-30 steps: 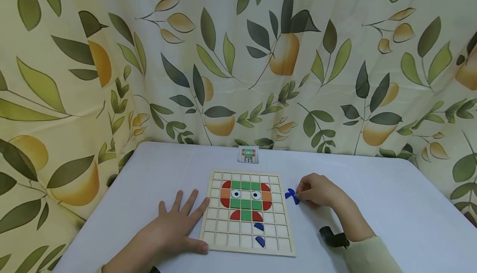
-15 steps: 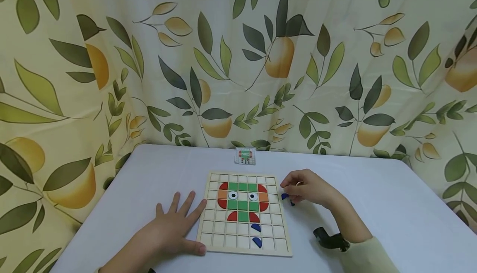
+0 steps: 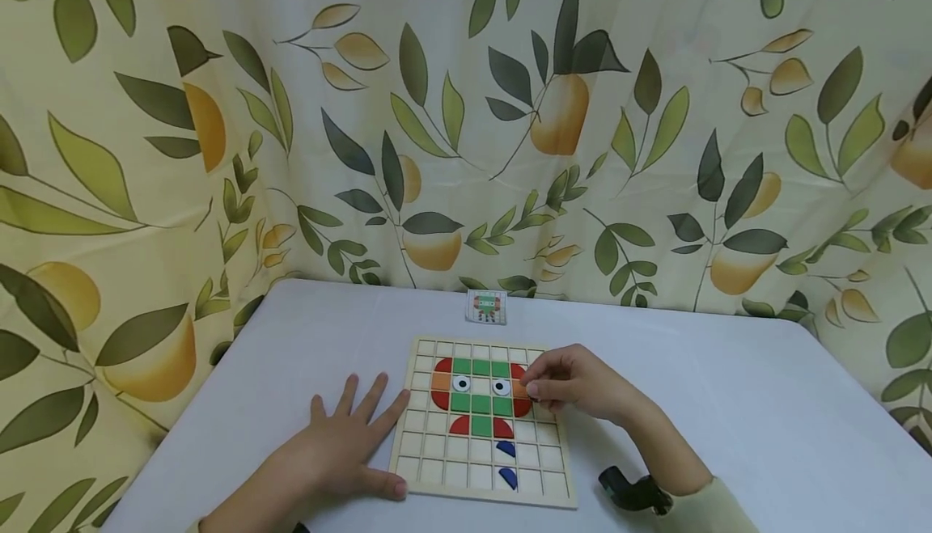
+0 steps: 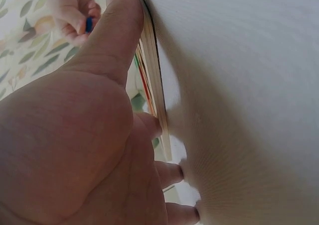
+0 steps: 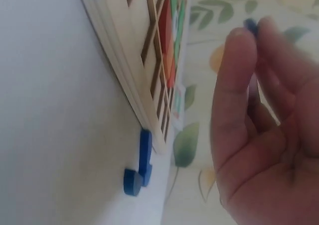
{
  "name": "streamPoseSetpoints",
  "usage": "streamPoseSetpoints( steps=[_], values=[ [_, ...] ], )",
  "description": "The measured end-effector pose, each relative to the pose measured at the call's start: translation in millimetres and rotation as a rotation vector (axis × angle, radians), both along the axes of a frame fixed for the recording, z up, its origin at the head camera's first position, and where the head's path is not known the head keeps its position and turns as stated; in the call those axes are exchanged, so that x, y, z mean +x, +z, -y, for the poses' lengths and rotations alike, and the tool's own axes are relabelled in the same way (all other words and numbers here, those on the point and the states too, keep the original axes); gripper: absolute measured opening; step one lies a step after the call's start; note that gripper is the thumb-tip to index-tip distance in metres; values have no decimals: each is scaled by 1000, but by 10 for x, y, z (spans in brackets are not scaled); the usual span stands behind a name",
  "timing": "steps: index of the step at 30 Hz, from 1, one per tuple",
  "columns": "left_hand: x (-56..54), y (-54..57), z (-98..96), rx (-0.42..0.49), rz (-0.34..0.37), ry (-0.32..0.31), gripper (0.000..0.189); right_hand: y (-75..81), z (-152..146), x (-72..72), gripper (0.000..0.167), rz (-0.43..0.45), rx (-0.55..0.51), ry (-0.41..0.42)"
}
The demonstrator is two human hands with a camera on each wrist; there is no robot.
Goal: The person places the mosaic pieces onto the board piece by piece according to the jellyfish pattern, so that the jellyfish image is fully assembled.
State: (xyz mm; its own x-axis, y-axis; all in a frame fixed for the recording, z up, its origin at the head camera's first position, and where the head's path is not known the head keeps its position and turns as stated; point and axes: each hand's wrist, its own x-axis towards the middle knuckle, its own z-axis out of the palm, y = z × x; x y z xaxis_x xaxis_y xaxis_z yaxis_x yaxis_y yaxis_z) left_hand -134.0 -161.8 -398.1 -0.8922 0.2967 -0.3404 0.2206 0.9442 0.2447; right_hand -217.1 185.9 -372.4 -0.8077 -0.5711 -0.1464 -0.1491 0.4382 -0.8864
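Note:
A wooden grid board [image 3: 444, 476] lies on the table with green, red and orange pieces forming a face with two eye pieces. Two blue pieces [image 3: 506, 449] sit in its lower cells. My left hand [image 3: 342, 444] rests spread at the board's left edge, thumb and forefinger touching the rim. Over the board's right side, my right hand [image 3: 582, 386] pinches a small blue piece [image 5: 251, 26] between thumb and forefinger. More blue pieces [image 5: 144, 155] lie on the table against the board's edge in the right wrist view; the right hand hides them in the head view.
A small picture card [image 3: 486, 306] showing a similar face lies behind the board. The white table [image 3: 713, 412] ends at a leaf-and-fruit patterned curtain [image 3: 466, 112]. A black wrist camera [image 3: 633, 491] is strapped to my right wrist.
My right hand has picked up a blue piece from beside the board and carried it left over the board's right side. The left hand keeps its place.

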Motion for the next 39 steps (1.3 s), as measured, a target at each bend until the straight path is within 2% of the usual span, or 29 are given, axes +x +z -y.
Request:
streamPoseSetpoints(
  steps=[3,6,12,16,23,27,32,39],
  values=[
    [25,-24,9,-1,8,10,118,-56,69,21,18,14,-16,41],
    [34,-34,15,-5,12,13,118,-86,141,36,14,-8,-34,76],
    [49,-30,28,-9,13,9,119,-98,319,100,11,-60,-50,82],
    [34,-19,22,-23,3,6,119,-73,423,105,12,-123,7,83],
    [-64,84,-18,-30,-78,-45,115,112,463,46,6,-183,91,91],
    [-72,91,-29,-28,-62,-38,117,145,545,79,4,-218,194,142],
    [-54,56,-33,-27,-33,-22,118,119,699,180,11,-251,310,198],
    [-29,34,-16,-31,-26,-31,117,73,808,254,14,-247,384,250]
  ],
)
